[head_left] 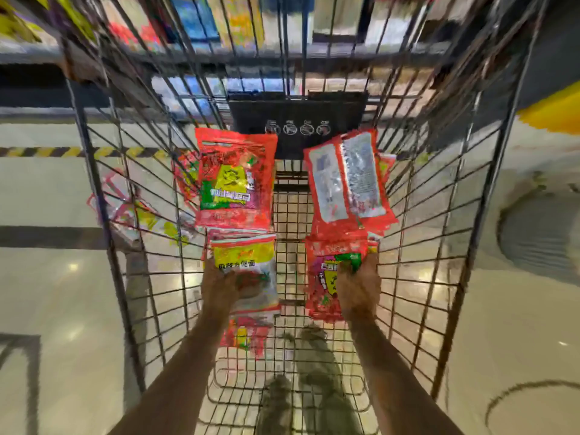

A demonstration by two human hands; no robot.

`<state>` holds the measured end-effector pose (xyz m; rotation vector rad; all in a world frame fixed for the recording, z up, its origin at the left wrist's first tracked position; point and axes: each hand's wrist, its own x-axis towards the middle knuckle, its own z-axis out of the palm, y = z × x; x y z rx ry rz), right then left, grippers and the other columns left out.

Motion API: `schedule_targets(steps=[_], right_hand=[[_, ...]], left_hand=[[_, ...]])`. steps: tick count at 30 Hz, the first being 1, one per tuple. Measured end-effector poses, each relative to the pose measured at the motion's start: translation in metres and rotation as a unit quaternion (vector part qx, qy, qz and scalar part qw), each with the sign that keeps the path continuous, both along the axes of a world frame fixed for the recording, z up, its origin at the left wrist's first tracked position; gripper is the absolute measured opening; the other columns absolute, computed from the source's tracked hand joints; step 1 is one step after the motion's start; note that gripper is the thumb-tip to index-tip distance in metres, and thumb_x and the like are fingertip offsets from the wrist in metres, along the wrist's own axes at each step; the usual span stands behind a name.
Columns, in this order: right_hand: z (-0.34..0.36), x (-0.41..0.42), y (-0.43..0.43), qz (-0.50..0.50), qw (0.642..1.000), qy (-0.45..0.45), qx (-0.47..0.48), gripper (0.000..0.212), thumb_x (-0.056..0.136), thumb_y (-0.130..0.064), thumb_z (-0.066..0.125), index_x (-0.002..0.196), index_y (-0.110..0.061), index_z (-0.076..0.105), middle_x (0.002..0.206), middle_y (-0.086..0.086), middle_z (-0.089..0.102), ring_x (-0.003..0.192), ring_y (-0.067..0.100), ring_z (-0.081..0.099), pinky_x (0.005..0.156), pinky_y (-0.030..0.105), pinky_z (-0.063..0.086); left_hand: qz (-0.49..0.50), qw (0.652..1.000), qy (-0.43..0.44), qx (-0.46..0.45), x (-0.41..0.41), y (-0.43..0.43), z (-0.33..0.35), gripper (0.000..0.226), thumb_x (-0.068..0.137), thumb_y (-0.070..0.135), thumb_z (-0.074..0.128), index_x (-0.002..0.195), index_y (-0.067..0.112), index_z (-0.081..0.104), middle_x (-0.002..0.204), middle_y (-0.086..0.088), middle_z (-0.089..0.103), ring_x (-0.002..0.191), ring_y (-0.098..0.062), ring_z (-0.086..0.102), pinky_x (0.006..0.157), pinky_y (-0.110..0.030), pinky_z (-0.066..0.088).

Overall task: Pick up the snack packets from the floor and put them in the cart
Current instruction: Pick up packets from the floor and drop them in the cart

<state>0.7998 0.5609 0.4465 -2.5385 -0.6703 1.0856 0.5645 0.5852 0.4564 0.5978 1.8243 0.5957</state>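
Observation:
Both arms reach down into a wire shopping cart (103, 215). My left hand (219, 285) grips a yellow and clear snack packet (248, 265) on top of a small stack at the cart's left. My right hand (357, 287) holds a red snack packet (323, 287) at the cart's right. Beyond them lie a red packet face up (235, 180) on the left and a pile of red packets turned back side up (348, 180) on the right. Another red packet (244, 334) lies under my left forearm. More packets (131, 208) show through the left wall of the cart; whether they lie on the floor is unclear.
A black panel with round icons (298, 120) hangs at the cart's far end. Store shelves with coloured goods (219, 20) stand beyond it. A yellow and black striped line (47, 151) runs across the shiny floor at left. My feet (314, 387) show through the cart's base.

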Motion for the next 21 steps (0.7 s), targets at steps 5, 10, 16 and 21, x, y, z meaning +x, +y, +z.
schedule_targets(steps=[5, 10, 16, 21], right_hand=[[0.023, -0.006, -0.004, 0.037, 0.995, -0.023, 0.093, 0.052, 0.094, -0.046, 0.048, 0.138, -0.018, 0.048, 0.123, 0.009, 0.057, 0.115, 0.025, 0.054, 0.092, 0.035, 0.048], [0.105, -0.028, 0.012, 0.151, 0.977, -0.029, 0.147, 0.066, 0.089, -0.037, 0.050, 0.151, -0.019, 0.037, 0.147, 0.006, 0.045, 0.135, 0.024, 0.045, 0.107, 0.043, 0.048], [0.224, -0.086, 0.044, 0.232, 0.940, -0.064, 0.243, 0.062, 0.092, -0.031, 0.052, 0.150, -0.008, 0.044, 0.156, 0.016, 0.045, 0.146, 0.034, 0.037, 0.121, 0.051, 0.036], [0.328, -0.145, 0.044, 0.251, 0.888, -0.071, 0.379, 0.058, 0.092, -0.031, 0.048, 0.141, -0.001, 0.051, 0.142, 0.019, 0.050, 0.133, 0.035, 0.047, 0.116, 0.045, 0.041]], left_hand=[[-0.078, 0.983, 0.166, 0.005, -0.001, -0.004, 0.020, 0.047, 0.088, 0.023, 0.061, 0.135, 0.016, 0.056, 0.118, -0.002, 0.059, 0.105, -0.012, 0.057, 0.095, -0.030, 0.049], [-0.156, 0.975, 0.130, 0.093, -0.006, 0.003, 0.099, 0.051, 0.094, 0.003, 0.067, 0.138, 0.026, 0.055, 0.129, 0.017, 0.060, 0.123, -0.019, 0.062, 0.101, -0.034, 0.054], [-0.270, 0.898, 0.229, 0.260, -0.060, 0.008, 0.232, 0.040, 0.097, 0.007, 0.064, 0.137, 0.010, 0.059, 0.133, 0.005, 0.055, 0.123, -0.013, 0.055, 0.100, -0.012, 0.037], [-0.281, 0.858, 0.270, 0.334, -0.145, -0.010, 0.331, 0.047, 0.094, 0.018, 0.066, 0.139, 0.008, 0.056, 0.140, -0.012, 0.059, 0.131, -0.033, 0.055, 0.111, -0.036, 0.041]])
